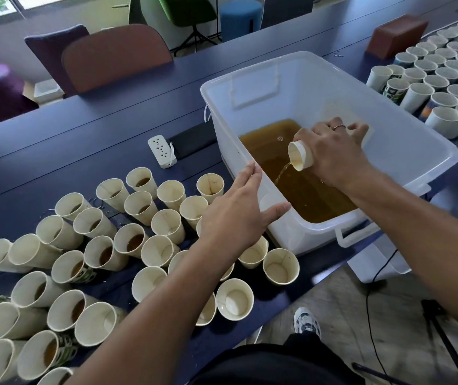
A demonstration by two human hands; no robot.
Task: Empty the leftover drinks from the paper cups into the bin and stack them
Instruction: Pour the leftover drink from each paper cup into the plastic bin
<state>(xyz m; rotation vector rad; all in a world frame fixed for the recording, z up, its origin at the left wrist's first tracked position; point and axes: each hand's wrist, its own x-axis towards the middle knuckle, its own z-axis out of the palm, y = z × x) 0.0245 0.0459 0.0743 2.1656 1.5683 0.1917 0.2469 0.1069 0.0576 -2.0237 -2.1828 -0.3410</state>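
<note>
Table [89, 140]: a long dark-blue table carries everything, with the work laid out in a line so cups pass from the person's left, over the bin, to the right.
Bin [347, 79]: a large translucent plastic bin sits at the table's near edge between the two groups of cups, within reach of both arms; brown liquid [314, 195] pools in its bottom.
Cups to be emptied [105, 245]: a crowd of paper cups stands upright on the left, many showing brown dregs, a few nearest the bin looking dry.
Cups on the right [439, 73]: a second crowd stands upright in rows beyond the bin; whether any are nested cannot be told from here.
Right hand [336, 151]: reaches into the bin, its grip wrapped around a tilted cup [301, 155] held low inside the walls, probably to keep splashes in; a thin brown stream runs from the rim.
Left hand [236, 212]: fingers straight and spread, holding nothing, poised over the cups beside the bin wall; contact with the wall cannot be told. It seems placed to take the next cup.
Power strip [162, 151]: lies on the table just left of the bin, close to the pouring.
</note>
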